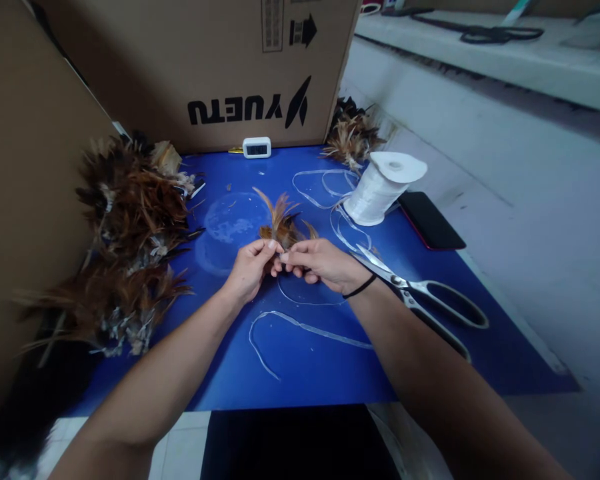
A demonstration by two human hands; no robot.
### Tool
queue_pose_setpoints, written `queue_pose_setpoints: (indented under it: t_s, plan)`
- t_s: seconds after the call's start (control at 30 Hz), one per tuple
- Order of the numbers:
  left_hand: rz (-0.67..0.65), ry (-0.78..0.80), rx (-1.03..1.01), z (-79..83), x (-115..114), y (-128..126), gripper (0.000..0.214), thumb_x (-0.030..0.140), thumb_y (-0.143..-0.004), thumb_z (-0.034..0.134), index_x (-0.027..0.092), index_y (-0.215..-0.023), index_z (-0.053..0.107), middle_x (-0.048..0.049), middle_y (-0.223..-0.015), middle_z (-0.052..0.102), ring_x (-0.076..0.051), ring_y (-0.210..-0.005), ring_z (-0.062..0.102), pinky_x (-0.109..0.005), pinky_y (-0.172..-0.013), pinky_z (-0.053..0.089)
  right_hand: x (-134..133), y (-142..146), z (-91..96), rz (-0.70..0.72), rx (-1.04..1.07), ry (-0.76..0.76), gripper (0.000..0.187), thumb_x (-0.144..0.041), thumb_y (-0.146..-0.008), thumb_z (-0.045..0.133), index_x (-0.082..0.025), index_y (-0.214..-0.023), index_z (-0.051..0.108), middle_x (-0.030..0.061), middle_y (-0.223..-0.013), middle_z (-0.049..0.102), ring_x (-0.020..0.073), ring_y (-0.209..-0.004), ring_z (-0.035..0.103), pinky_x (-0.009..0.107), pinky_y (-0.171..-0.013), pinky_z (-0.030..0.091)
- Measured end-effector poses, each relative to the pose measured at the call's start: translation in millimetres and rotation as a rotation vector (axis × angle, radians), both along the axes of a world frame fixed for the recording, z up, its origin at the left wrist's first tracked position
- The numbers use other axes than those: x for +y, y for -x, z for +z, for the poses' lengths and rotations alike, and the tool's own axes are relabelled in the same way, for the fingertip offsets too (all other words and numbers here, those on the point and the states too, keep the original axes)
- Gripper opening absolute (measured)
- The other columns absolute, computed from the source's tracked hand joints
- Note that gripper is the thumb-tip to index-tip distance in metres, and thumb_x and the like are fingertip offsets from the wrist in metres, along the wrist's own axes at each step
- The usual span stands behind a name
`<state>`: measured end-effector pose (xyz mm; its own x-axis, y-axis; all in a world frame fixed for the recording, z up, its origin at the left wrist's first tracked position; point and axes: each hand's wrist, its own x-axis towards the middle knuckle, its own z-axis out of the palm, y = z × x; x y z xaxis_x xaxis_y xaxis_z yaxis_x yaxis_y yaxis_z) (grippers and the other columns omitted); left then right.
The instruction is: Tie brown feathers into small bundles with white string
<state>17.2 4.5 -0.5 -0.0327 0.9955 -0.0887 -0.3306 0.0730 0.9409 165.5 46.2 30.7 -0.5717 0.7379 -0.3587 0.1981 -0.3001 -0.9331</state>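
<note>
A small bunch of brown feathers (281, 223) points away from me over the middle of the blue table. My left hand (253, 267) pinches the base of the bunch between thumb and fingers. Close against it, my right hand (320, 261) is closed too, its fingertips at the same base; a thin white ribbon (310, 327) trails on the table below the hands. What exactly lies between the right fingertips is too small to make out. Open-bladed scissors (405, 283) lie beside my right wrist, partly under the forearm.
Piles of brown feather bunches (135, 207) line the left side; another feather pile (353, 137) sits at the back right. A white ribbon spool (380, 190) stands near a dark phone (433, 220). Behind are a small digital timer (257, 148) and a large cardboard box (180, 60). A wall borders the right.
</note>
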Motion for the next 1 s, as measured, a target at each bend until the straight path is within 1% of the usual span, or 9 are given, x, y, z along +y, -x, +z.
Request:
queue_pose_setpoints:
  t_s: [0.07, 0.23, 0.3, 0.43, 0.47, 0.6, 0.77, 0.87, 1.0]
  plan:
    - [-0.003, -0.001, 0.022, -0.9, -0.1, 0.0, 0.030, 0.042, -0.074, 0.066, 0.013, -0.074, 0.060, 0.0001, -0.052, 0.057, -0.007, -0.046, 0.050, -0.017, -0.045, 0.037, -0.1, 0.5, -1.6, 0.008, 0.022, 0.004, 0.017, -0.026, -0.067, 0.069, -0.014, -0.060, 0.057, -0.0016, -0.055, 0.052, 0.0055, -0.047, 0.041, 0.017, -0.035, 0.021]
    - [-0.023, -0.009, 0.047, -1.3, -0.3, -0.5, 0.031, 0.043, -0.074, 0.065, 0.012, -0.074, 0.061, -0.0008, -0.053, 0.057, -0.008, -0.048, 0.052, -0.017, -0.044, 0.038, -0.6, 3.1, -7.1, -0.081, 0.015, -0.001, 0.021, -0.024, -0.064, 0.071, -0.015, -0.056, 0.053, -0.0034, -0.048, 0.050, 0.0046, -0.043, 0.040, 0.017, -0.035, 0.022]
    - [-0.007, 0.003, 0.025, -0.1, -0.4, -0.3, 0.030, 0.042, -0.074, 0.065, 0.012, -0.075, 0.060, -0.0003, -0.054, 0.057, -0.007, -0.046, 0.051, -0.017, -0.043, 0.037, 0.4, 2.5, -8.0, -0.099, 0.018, 0.001, 0.021, -0.023, -0.065, 0.071, -0.016, -0.055, 0.053, -0.0030, -0.048, 0.051, 0.0047, -0.043, 0.040, 0.017, -0.035, 0.022]
    - [0.047, -0.003, -0.059, 0.3, -0.1, 1.9, 0.026, 0.038, -0.073, 0.067, 0.013, -0.074, 0.059, -0.0033, -0.075, 0.063, -0.004, -0.047, 0.050, -0.017, -0.043, 0.038, 4.2, -1.8, -4.7, -0.157, 0.060, -0.028, 0.018, -0.025, -0.066, 0.070, -0.015, -0.060, 0.057, 0.0008, -0.060, 0.059, 0.0057, -0.048, 0.045, 0.017, -0.036, 0.024]
    - [0.054, -0.004, -0.075, -0.2, 0.0, 2.7, 0.025, 0.037, -0.074, 0.067, 0.013, -0.074, 0.059, -0.0035, -0.077, 0.063, -0.004, -0.048, 0.051, -0.017, -0.044, 0.039, 5.2, -3.0, -3.3, -0.180, 0.077, -0.033, 0.018, -0.026, -0.066, 0.070, -0.014, -0.060, 0.058, 0.0013, -0.062, 0.059, 0.0059, -0.049, 0.046, 0.017, -0.036, 0.025]
    - [0.028, 0.007, -0.088, -1.6, 0.1, 4.2, 0.024, 0.036, -0.078, 0.062, 0.013, -0.075, 0.060, 0.0000, -0.060, 0.056, -0.005, -0.047, 0.050, -0.016, -0.045, 0.039, 8.8, -6.4, 2.1, -0.303, 0.164, -0.045, 0.019, -0.026, -0.063, 0.071, -0.014, -0.060, 0.057, 0.0010, -0.062, 0.059, 0.0061, -0.051, 0.047, 0.017, -0.037, 0.027]
    - [0.011, 0.001, -0.105, 1.0, -0.7, 2.4, 0.024, 0.035, -0.077, 0.063, 0.012, -0.073, 0.059, -0.0003, -0.063, 0.056, -0.005, -0.046, 0.050, -0.016, -0.041, 0.037, 10.0, -7.9, 5.8, -0.377, 0.246, -0.053, 0.019, -0.022, -0.061, 0.071, -0.015, -0.061, 0.053, 0.0022, -0.064, 0.063, 0.0065, -0.050, 0.049, 0.017, -0.037, 0.028]
    - [-0.007, 0.007, -0.102, 2.2, -1.0, 2.0, 0.024, 0.035, -0.078, 0.063, 0.012, -0.074, 0.059, 0.0003, -0.061, 0.055, -0.005, -0.045, 0.049, -0.016, -0.040, 0.035, 9.8, -6.5, 6.2, -0.418, 0.299, -0.077, 0.021, -0.020, -0.060, 0.072, -0.016, -0.061, 0.051, 0.0030, -0.065, 0.065, 0.0071, -0.050, 0.050, 0.017, -0.037, 0.029]
    - [-0.004, 0.010, -0.107, 2.2, -0.5, 2.3, 0.025, 0.037, -0.077, 0.064, 0.012, -0.074, 0.059, 0.0004, -0.061, 0.055, -0.005, -0.046, 0.049, -0.016, -0.040, 0.035, 8.9, -2.3, 5.0, -0.527, 0.406, -0.137, 0.022, -0.020, -0.060, 0.072, -0.017, -0.062, 0.050, 0.0028, -0.067, 0.066, 0.0070, -0.050, 0.051, 0.018, -0.038, 0.030]
